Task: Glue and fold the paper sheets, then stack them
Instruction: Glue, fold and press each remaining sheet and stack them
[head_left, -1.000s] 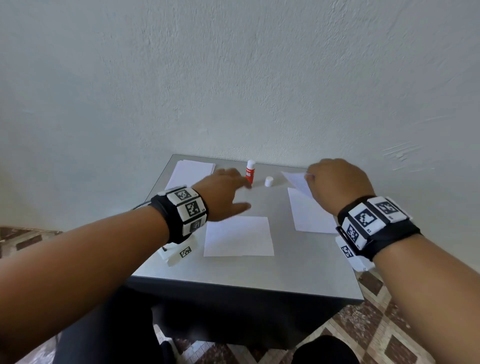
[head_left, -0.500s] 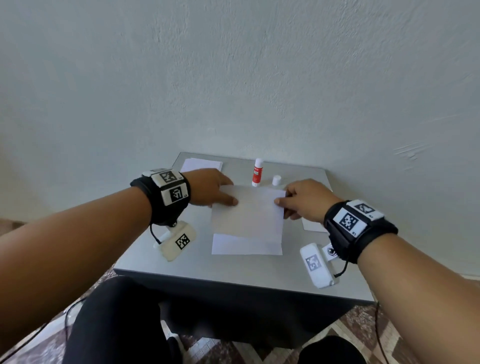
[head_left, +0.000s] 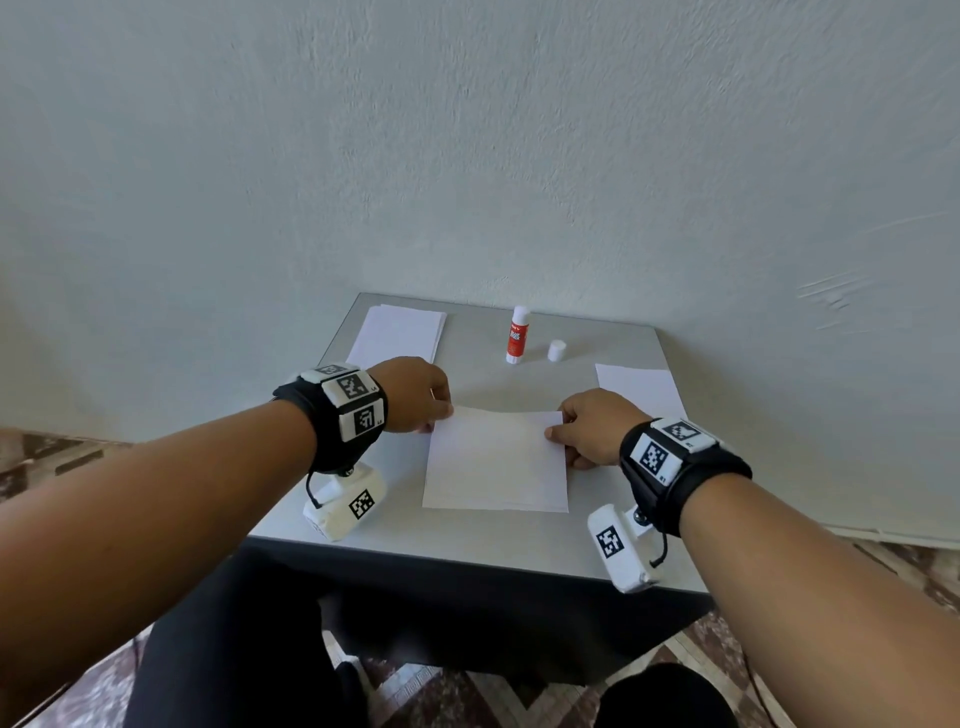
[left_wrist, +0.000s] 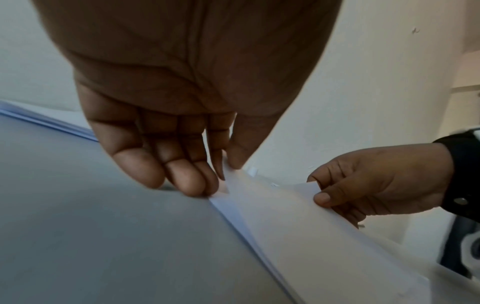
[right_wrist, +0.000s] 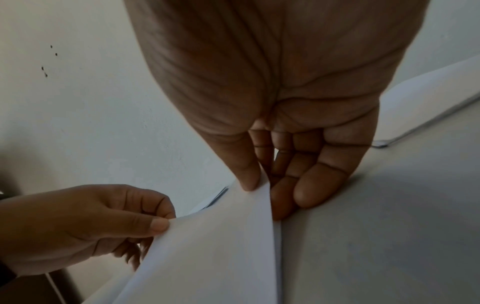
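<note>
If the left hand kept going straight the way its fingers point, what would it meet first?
Probably the right hand: the left hand points across the paper sheet both pinch, and nothing else shows between them. Depth is uncertain.

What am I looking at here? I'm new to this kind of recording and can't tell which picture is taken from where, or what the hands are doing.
No machine here: a person works with bare hands, wearing black wristbands with printed markers and small cameras. The wide picture comes from a camera on the head, looking down at a grey table. The two close pictures come from the wrist cameras, looking along each palm at the fingers.

The left hand and the right hand each pinch a far corner of a white paper sheet, which lies over another sheet. On the table behind stand a glue stick and its cap, taken off. A paper stack lies at far left, and another sheet at right.
</note>
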